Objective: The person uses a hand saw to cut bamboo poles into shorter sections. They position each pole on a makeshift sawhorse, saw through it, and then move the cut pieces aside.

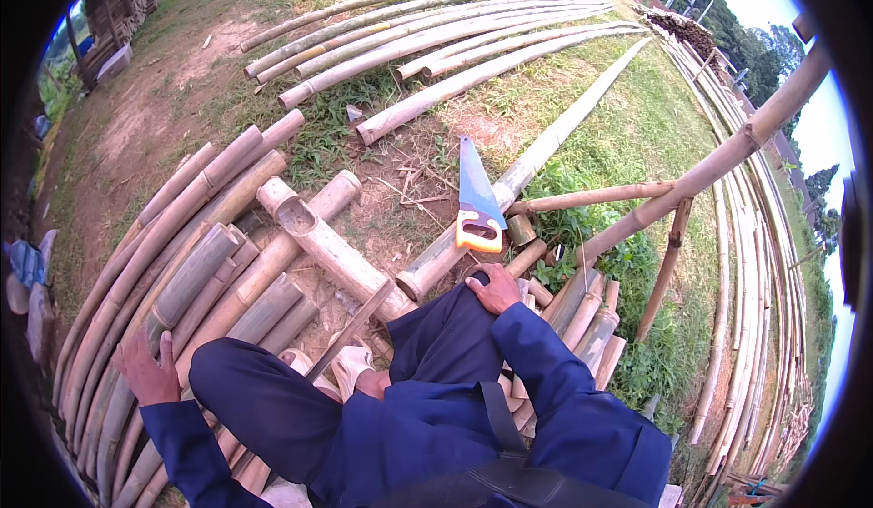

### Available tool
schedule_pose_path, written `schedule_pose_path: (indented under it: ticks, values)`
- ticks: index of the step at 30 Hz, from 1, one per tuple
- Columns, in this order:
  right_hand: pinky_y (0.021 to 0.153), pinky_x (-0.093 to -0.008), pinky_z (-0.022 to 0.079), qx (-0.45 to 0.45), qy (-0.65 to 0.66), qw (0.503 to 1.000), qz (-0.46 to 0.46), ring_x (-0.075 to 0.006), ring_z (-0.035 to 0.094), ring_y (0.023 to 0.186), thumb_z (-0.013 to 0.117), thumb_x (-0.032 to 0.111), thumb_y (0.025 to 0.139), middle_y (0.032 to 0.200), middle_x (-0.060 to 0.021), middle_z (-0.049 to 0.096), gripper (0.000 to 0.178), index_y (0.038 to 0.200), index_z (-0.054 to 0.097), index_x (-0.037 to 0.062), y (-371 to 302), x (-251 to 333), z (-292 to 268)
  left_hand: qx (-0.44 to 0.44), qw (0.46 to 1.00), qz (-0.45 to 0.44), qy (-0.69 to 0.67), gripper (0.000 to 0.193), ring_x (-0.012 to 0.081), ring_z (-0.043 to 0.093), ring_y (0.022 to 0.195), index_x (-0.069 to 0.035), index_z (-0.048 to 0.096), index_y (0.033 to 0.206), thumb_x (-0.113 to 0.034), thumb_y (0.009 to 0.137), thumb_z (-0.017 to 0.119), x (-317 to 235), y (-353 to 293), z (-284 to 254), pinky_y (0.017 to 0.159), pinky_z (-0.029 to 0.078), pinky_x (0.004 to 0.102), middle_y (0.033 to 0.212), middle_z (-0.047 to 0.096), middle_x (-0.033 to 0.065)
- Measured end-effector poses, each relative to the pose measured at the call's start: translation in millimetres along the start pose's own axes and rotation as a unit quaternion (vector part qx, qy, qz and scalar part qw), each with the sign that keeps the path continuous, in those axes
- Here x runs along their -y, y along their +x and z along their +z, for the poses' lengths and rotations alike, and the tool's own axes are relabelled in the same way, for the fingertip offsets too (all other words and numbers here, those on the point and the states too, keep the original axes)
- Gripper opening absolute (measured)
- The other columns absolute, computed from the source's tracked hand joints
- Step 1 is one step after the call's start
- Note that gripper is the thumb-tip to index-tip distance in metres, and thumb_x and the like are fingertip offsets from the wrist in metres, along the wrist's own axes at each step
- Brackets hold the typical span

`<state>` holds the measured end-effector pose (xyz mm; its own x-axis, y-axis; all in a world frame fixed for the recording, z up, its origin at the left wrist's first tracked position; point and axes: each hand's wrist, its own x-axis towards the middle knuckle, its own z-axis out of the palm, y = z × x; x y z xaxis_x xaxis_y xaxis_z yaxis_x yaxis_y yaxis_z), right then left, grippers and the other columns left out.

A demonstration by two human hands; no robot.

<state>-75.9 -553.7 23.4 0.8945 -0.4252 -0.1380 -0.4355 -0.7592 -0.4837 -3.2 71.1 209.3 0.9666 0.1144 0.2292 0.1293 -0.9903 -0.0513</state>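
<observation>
No packages, labels, signs or screens were to be seen; only bamboo poles, grass and bare earth lay about.

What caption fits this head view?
Seated among bamboo poles, left hand on them, right hand on knee near a handsaw.

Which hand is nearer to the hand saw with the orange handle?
Right. The right hand rests on the knee just below the saw; the left hand is far off to the left, pressed on the stacked bamboo poles.
</observation>
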Motion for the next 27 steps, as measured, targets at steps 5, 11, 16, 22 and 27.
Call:
schedule_pose_path:
  ticks: [5, 11, 16, 22, 27]
  values:
    - [0.107, -0.0469, 0.046, 0.041, -0.006, 0.996, 0.076, -0.0365, 0.06, 0.122, 0.071, 0.046, 0.087, 0.129, -0.0169, 0.065, 0.047, 0.125, 0.072, 0.0173, 5.8, 5.1, -1.7, -0.07, 0.942, 0.245, -0.218, 0.054, 0.039, 0.056, 0.127, -0.004, 0.059, 0.137, -0.026, 0.09, 0.073, -108.5, 9.6, -38.6, 0.111, 0.04, 0.0463, 0.139, 0.06, 0.0189]
    - [0.103, -0.0462, 0.049, 0.07, -0.102, 0.992, 0.015, -0.0358, 0.063, 0.12, 0.064, 0.037, 0.086, 0.121, -0.0096, 0.071, 0.035, 0.112, 0.079, 0.0189, 14.9, 7.8, 8.4, -0.014, 0.867, 0.414, -0.277, 0.054, 0.0359, 0.062, 0.116, -0.006, 0.062, 0.133, -0.029, 0.086, 0.076, -201.5, 17.8, -47.5, 0.104, 0.045, 0.0449, 0.13, 0.065, 0.0166]
    - [0.097, -0.0539, 0.043, 0.057, -0.222, 0.97, -0.082, -0.025, 0.059, 0.117, 0.059, 0.036, 0.088, 0.116, -0.0002, 0.072, 0.031, 0.11, 0.079, 0.0269, 9.9, 10.6, 19.9, 0.059, 0.868, 0.391, -0.3, 0.056, 0.0341, 0.066, 0.112, -0.007, 0.062, 0.135, -0.033, 0.087, 0.076, -214.8, 23.9, 0.8, 0.103, 0.047, 0.0447, 0.122, 0.07, 0.0183]
    - [0.111, -0.0609, 0.034, 0.03, -0.256, 0.965, -0.047, -0.0279, 0.055, 0.128, 0.057, 0.04, 0.09, 0.122, -0.0062, 0.07, 0.04, 0.121, 0.075, 0.0209, -10.9, 39.1, 18.5, 0.356, 0.872, 0.302, -0.146, 0.066, 0.0417, 0.062, 0.122, -0.005, 0.056, 0.142, -0.043, 0.091, 0.073, -196.7, 27.5, 37.7, 0.105, 0.048, 0.0469, 0.129, 0.066, 0.0246]
    - [0.115, -0.0618, 0.03, 0.086, -0.265, 0.952, -0.124, -0.0285, 0.059, 0.125, 0.059, 0.045, 0.091, 0.121, -0.0109, 0.071, 0.047, 0.124, 0.071, 0.0136, -14.2, 62.6, 15.9, 0.308, 0.86, 0.331, -0.236, 0.068, 0.0443, 0.063, 0.119, -0.007, 0.055, 0.143, -0.046, 0.091, 0.073, -191.0, 28.8, 48.0, 0.104, 0.048, 0.0481, 0.125, 0.066, 0.029]
